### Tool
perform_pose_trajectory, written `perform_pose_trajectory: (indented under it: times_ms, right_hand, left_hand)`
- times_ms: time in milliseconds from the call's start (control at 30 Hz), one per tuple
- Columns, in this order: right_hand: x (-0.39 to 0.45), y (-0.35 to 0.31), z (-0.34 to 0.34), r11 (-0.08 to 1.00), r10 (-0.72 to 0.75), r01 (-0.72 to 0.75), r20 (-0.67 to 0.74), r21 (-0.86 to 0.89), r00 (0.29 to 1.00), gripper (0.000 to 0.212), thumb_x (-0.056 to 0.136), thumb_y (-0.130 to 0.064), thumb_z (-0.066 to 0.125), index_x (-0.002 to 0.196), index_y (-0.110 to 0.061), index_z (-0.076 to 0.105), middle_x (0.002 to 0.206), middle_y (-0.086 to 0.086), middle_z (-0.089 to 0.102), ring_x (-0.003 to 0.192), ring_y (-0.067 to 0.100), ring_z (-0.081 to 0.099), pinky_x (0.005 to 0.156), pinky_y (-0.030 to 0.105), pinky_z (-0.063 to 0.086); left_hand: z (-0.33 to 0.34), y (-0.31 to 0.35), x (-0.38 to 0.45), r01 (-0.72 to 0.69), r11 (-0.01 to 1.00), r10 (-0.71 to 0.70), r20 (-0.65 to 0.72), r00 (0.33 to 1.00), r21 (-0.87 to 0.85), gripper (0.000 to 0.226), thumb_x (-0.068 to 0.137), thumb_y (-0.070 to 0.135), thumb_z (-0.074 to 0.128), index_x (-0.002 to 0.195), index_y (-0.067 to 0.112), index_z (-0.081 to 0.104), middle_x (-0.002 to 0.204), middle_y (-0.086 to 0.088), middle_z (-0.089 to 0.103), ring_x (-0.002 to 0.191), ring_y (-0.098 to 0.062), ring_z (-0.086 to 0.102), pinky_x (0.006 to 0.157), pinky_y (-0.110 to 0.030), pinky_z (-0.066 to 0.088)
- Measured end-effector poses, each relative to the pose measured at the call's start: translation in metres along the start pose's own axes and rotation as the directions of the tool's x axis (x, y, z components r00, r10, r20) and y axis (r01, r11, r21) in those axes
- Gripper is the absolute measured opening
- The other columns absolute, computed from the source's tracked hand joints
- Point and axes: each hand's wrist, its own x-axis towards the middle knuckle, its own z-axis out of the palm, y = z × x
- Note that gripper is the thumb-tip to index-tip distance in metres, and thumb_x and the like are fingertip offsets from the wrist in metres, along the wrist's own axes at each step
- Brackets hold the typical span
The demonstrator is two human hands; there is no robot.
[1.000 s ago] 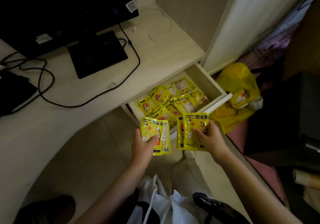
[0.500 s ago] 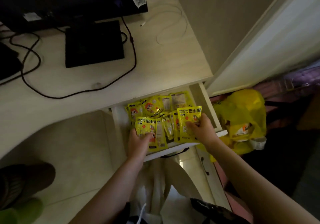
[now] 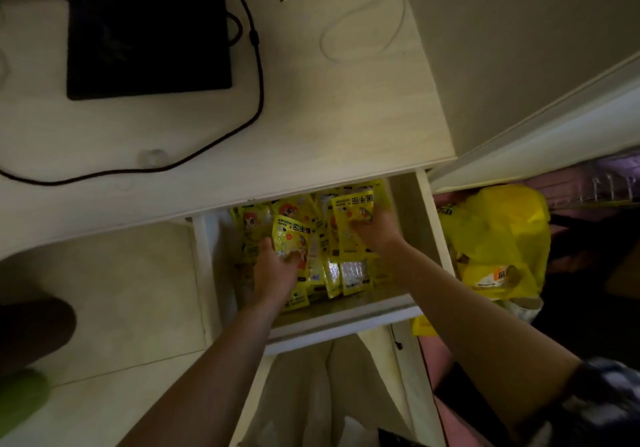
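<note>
One open drawer (image 3: 431, 235), two hands: left hand (image 3: 277, 268) grasps the near-left packet (image 3: 290, 235), right hand (image 3: 375, 230) grasps the far-right packet (image 3: 350, 209) — loose packets (image 3: 353, 273) beneath overlap beyond counting.

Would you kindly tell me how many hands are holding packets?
2. The left hand grips a yellow packet at the left of the open drawer; the right hand grips a second packet toward its back right. Further held packets may be hidden.
</note>
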Motion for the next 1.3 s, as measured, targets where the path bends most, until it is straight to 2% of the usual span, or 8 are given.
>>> perform_pose_trajectory:
  times_ms: [167,367,467,633,800,1000,1100,1300]
  right_hand:
    - [0.024,-0.003,0.001,0.999,0.018,-0.017,0.023,-0.048,1.0,0.042,0.089,-0.016,0.06,0.129,-0.009,0.048,0.12,0.014,0.062,0.081,0.016,0.058,0.059,0.022,0.047]
    - [0.035,0.004,-0.016,0.995,0.103,-0.104,0.04,0.008,0.994,0.034,0.086,0.0,0.062,0.119,0.001,0.056,0.115,0.017,0.064,0.101,0.029,0.064,0.09,0.038,0.053]
    - [0.038,0.012,-0.022,0.992,0.127,-0.126,0.063,-0.014,0.99,0.036,0.085,-0.009,0.067,0.119,-0.001,0.057,0.113,0.01,0.064,0.104,0.025,0.064,0.087,0.031,0.052]
    - [0.036,0.022,-0.03,0.979,0.131,-0.121,0.048,-0.164,0.99,0.016,0.089,-0.018,0.063,0.099,-0.006,0.065,0.089,0.009,0.063,0.064,0.013,0.053,0.054,0.024,0.045]
    - [0.015,0.026,-0.04,0.971,0.098,-0.081,0.064,-0.224,0.993,0.023,0.092,-0.024,0.058,0.104,-0.005,0.064,0.079,0.004,0.06,0.064,0.015,0.054,0.052,0.024,0.042]
    - [-0.038,0.028,-0.053,0.943,-0.04,0.065,0.082,-0.326,0.996,0.016,0.09,-0.011,0.043,0.095,-0.008,0.059,0.073,0.005,0.057,0.062,0.021,0.052,0.048,0.024,0.038]
    - [-0.071,0.037,-0.058,0.919,-0.142,0.167,0.094,-0.358,0.985,0.011,0.091,-0.012,0.042,0.086,-0.014,0.052,0.071,0.003,0.056,0.06,0.021,0.051,0.046,0.024,0.035]
    - [-0.125,0.073,-0.055,0.949,-0.189,0.184,0.004,-0.257,0.982,0.03,0.095,-0.025,0.048,0.12,-0.012,0.059,0.106,0.006,0.066,0.088,0.019,0.059,0.071,0.029,0.045]
  left_hand:
    - [0.006,-0.009,0.005,-0.012,0.999,0.012,0.003,1.0,-0.043,0.053,0.089,0.023,0.062,0.136,0.013,0.04,0.128,-0.009,0.058,0.114,-0.03,0.057,0.092,-0.042,0.05]
    - [0.009,-0.014,0.004,-0.063,0.998,0.062,-0.064,0.996,0.0,0.034,0.09,0.015,0.06,0.123,0.009,0.052,0.114,-0.013,0.064,0.096,-0.027,0.063,0.075,-0.035,0.053]
    - [0.006,-0.017,0.003,-0.048,0.998,0.052,-0.087,0.995,0.051,0.027,0.09,0.01,0.057,0.117,0.006,0.056,0.109,-0.014,0.065,0.088,-0.022,0.059,0.066,-0.028,0.046]
    - [-0.002,-0.022,-0.005,-0.009,0.999,0.013,-0.107,0.994,0.044,0.032,0.089,0.005,0.057,0.121,0.003,0.055,0.11,-0.014,0.064,0.086,-0.018,0.055,0.067,-0.026,0.043]
    - [-0.012,-0.031,-0.021,-0.019,0.999,0.026,-0.14,0.99,0.047,0.034,0.09,0.011,0.058,0.123,0.006,0.056,0.117,-0.015,0.064,0.1,-0.032,0.061,0.086,-0.042,0.052]
    - [-0.025,-0.037,-0.055,-0.04,0.999,0.035,-0.198,0.98,-0.018,0.031,0.091,0.015,0.059,0.122,0.011,0.058,0.109,-0.004,0.063,0.082,-0.013,0.058,0.063,-0.023,0.044]
    - [-0.03,-0.049,-0.072,-0.074,0.995,0.058,-0.214,0.975,-0.069,0.03,0.091,0.012,0.058,0.121,0.013,0.058,0.109,-0.006,0.065,0.089,-0.02,0.062,0.06,-0.019,0.042]
    - [-0.031,-0.07,-0.115,-0.099,0.934,0.027,-0.209,0.977,-0.342,0.02,0.092,0.005,0.055,0.111,0.011,0.057,0.09,-0.011,0.068,0.07,-0.023,0.065,0.061,-0.027,0.052]
